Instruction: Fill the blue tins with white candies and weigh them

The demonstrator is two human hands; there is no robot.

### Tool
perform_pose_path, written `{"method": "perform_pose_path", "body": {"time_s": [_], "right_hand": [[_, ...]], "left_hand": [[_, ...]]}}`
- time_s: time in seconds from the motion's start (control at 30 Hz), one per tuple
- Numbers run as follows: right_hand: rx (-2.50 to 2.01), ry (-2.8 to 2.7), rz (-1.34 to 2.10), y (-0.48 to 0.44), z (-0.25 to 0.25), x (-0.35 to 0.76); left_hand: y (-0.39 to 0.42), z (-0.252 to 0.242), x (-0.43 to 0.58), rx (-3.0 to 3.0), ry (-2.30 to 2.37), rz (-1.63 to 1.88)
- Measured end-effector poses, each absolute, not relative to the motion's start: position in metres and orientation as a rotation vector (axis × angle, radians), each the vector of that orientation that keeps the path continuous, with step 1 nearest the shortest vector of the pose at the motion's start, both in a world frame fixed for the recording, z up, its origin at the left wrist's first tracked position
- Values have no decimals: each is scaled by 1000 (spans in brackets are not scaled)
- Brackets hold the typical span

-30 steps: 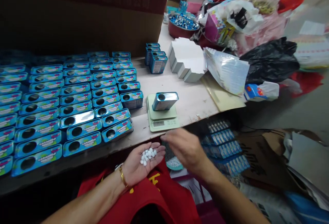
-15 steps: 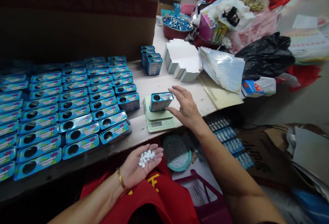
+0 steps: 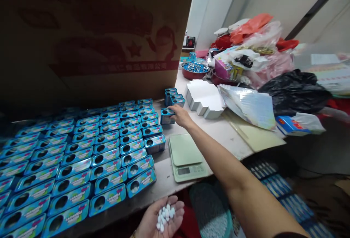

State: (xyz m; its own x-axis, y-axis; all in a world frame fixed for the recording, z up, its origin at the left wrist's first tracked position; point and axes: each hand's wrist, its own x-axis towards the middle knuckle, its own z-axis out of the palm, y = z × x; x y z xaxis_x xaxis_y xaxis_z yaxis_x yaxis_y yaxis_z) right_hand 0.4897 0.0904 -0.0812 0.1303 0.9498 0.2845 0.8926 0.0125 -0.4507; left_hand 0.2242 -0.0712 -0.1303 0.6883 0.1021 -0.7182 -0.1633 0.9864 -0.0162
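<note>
A pile of small white candies (image 3: 166,214) rests in the upturned palm of my left hand (image 3: 153,218), its fingers slightly curled, at the table's front edge. My right hand (image 3: 180,116) reaches across the table and grips a blue tin (image 3: 166,119) by its right end. This tin is upright, with a round dark opening in its top, close to a small group of similar tins (image 3: 178,101). Near my right forearm the pale green kitchen scale (image 3: 187,152) has nothing on its plate. Rows of blue tins (image 3: 106,143) cover the table's left side.
A large cardboard box (image 3: 109,48) stands behind the rows. Farther right are a stack of white card (image 3: 205,97), plastic-wrapped sheets (image 3: 248,105) and a red bowl (image 3: 193,74) of blue-wrapped pieces. Below the table edge is a teal basin (image 3: 229,223) of white candies.
My right hand has taken hold of the tin and moved it off the scale to the back of the table. The view has shifted; my left hand still holds the candies.
</note>
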Motion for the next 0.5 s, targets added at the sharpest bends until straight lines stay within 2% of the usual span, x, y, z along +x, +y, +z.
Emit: {"method": "perform_pose_path", "body": {"time_s": [0.2,0.5], "right_hand": [[-1859,-1862,204,121,-87,515],[-2243,-1775,-363,121,-94,539]], "left_hand": [[-64,-142,221,-94,792,141],[-66,-134,223,-85,857,155]]}}
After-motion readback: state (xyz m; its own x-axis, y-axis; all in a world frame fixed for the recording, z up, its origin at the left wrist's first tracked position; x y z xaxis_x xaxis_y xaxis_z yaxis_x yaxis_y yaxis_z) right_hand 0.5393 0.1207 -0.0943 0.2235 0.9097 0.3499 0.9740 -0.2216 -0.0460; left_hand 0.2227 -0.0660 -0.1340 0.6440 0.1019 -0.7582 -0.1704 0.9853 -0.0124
